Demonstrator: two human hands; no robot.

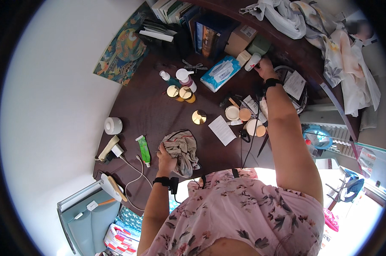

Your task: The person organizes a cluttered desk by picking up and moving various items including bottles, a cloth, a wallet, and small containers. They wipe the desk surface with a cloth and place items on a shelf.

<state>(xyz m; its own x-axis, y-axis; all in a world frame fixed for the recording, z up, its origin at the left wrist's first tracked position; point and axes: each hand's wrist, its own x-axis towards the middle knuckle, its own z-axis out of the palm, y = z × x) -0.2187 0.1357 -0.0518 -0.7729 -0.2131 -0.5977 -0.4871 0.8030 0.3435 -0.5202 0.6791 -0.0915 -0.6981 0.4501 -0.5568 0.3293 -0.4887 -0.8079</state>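
Observation:
My left hand (166, 161) grips the left side of a crumpled beige checked cloth (181, 150) at the desk's near edge. At the far right of the dark desk, my right hand (264, 68) has its fingers at a white cylindrical container (253, 61) with a red mark; whether they are closed on it is hard to see. Left of that container lies a blue-and-white wipes pack (221, 73). A gold round lid (199, 117) sits beyond the cloth, and a green tube (144, 151) lies to the cloth's left.
Pump bottles (185, 76) and gold-capped bottles (186, 93) stand mid-desk. Cosmetics (232, 113) and a paper slip (222, 130) lie right of centre. Dark cables run near my right arm, and a white charging cable (133, 167) near my left. Books and boxes line the back.

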